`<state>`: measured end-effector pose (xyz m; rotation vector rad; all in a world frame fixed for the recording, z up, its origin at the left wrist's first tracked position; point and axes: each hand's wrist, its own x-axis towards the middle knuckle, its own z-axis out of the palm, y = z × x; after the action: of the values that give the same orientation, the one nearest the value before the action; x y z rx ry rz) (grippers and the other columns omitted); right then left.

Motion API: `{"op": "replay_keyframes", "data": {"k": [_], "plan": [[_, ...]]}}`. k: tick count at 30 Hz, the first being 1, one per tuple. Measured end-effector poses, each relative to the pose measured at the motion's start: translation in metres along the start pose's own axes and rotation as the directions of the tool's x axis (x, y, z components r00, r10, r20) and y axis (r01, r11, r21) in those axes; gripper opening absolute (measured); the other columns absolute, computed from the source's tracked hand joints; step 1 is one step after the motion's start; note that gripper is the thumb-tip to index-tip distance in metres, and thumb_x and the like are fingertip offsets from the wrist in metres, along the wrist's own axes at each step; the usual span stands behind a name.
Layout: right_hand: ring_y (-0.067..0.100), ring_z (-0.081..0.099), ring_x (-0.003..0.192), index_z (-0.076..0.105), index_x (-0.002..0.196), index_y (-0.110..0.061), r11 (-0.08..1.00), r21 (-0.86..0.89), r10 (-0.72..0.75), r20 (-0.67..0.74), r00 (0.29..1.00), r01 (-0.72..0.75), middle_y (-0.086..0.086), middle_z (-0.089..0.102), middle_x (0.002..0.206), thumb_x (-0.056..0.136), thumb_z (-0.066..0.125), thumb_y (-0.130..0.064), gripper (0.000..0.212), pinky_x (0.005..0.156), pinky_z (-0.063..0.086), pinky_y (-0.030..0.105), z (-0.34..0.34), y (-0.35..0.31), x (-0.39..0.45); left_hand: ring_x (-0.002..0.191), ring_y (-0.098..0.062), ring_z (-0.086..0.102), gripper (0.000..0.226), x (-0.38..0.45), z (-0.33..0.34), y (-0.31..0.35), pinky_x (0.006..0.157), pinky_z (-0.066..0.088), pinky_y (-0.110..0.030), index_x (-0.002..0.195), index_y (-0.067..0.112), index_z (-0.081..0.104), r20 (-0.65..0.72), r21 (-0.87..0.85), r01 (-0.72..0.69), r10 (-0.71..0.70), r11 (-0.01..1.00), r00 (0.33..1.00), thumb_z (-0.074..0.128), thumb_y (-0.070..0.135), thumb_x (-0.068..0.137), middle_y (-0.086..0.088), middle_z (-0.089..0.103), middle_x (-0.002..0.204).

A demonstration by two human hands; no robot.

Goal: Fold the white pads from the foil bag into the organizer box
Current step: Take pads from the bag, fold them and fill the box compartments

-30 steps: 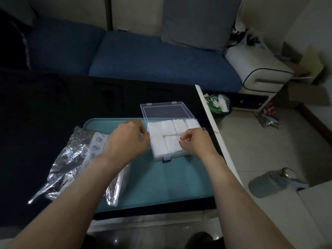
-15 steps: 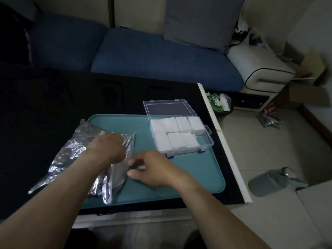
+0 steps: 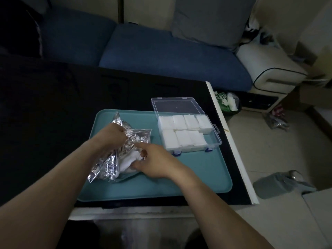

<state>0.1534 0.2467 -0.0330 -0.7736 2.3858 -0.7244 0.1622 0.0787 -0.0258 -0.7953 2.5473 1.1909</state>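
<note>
Right hand (image 3: 154, 162) comes in from the near side, fingers curled and pinching a white pad (image 3: 128, 161) at the mouth of the foil bag (image 3: 115, 159). Left hand (image 3: 112, 135) is just beyond, fingers closed on the crinkled bag's upper edge, lifting it off the teal tray (image 3: 197, 175). Further right on the tray sits the clear box (image 3: 186, 133), lid flipped open towards the far side, with folded pads packed in two rows. The tray lies on the dark bench (image 3: 53, 114); a blue sofa (image 3: 161, 49) sits beyond.
</note>
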Motion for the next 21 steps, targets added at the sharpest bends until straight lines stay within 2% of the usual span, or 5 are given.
{"op": "replay_keyframes", "data": {"k": [2, 4, 9, 17, 21], "plan": [[0.03, 0.063, 0.109, 0.065, 0.124, -0.007, 0.998, 0.053, 0.04, -0.001, 0.999, -0.04, 0.017, 0.067, 0.121, 0.104, 0.045, -0.028, 0.036, 0.096, 0.049, 0.037, -0.006, 0.001, 0.002, 0.063, -0.023, 0.049, 0.021, 0.003, 0.002, 0.0, 0.057, 0.037, -0.028, 0.076, -0.002, 0.063, 0.011, -0.038, 0.026, -0.026, 0.999, 1.0, 0.046, -0.004, 0.088, -0.015, 0.058, 0.071], [0.027, 0.065, 0.099, 0.07, 0.112, -0.005, 0.995, 0.081, 0.057, -0.003, 0.998, -0.057, 0.016, 0.07, 0.109, 0.104, 0.045, -0.043, 0.046, 0.091, 0.051, 0.036, -0.006, 0.002, 0.0, 0.063, -0.023, 0.049, 0.019, 0.004, 0.005, 0.002, 0.056, 0.038, -0.029, 0.08, -0.006, 0.064, 0.018, -0.034, 0.029, -0.028, 0.999, 0.999, 0.046, -0.004, 0.086, -0.015, 0.058, 0.071], [0.021, 0.058, 0.12, 0.056, 0.139, -0.013, 0.994, -0.061, 0.087, -0.043, 0.995, -0.09, 0.008, 0.061, 0.133, 0.078, 0.085, -0.036, 0.071, 0.099, 0.044, 0.028, 0.006, 0.009, -0.001, 0.063, -0.023, 0.052, 0.019, 0.005, 0.014, 0.011, 0.055, 0.04, -0.027, 0.088, -0.008, 0.065, 0.029, 0.005, -0.015, 0.015, 1.0, 0.999, 0.047, -0.002, 0.087, -0.015, 0.06, 0.073], [0.023, 0.058, 0.106, 0.071, 0.106, -0.018, 0.971, -0.197, -0.156, -0.108, 0.982, 0.132, 0.006, 0.06, 0.116, 0.077, 0.085, -0.028, 0.033, 0.093, 0.047, 0.032, 0.014, 0.012, 0.004, 0.077, -0.024, 0.052, 0.015, 0.002, 0.02, 0.022, 0.062, 0.041, -0.027, 0.086, 0.003, 0.059, -0.009, 0.168, -0.073, 0.076, 0.983, 0.997, 0.045, 0.002, 0.093, -0.013, 0.056, 0.084], [0.023, 0.06, 0.108, 0.066, 0.121, -0.015, 0.98, -0.133, -0.169, -0.155, 0.973, 0.149, 0.005, 0.067, 0.12, 0.075, 0.084, -0.043, 0.056, 0.088, 0.045, 0.028, 0.024, 0.014, 0.006, 0.079, -0.024, 0.052, 0.016, 0.006, 0.019, 0.018, 0.064, 0.042, -0.031, 0.081, 0.005, 0.058, -0.017, 0.155, -0.054, 0.058, 0.986, 0.998, 0.049, 0.006, 0.093, -0.015, 0.059, 0.091]]}}
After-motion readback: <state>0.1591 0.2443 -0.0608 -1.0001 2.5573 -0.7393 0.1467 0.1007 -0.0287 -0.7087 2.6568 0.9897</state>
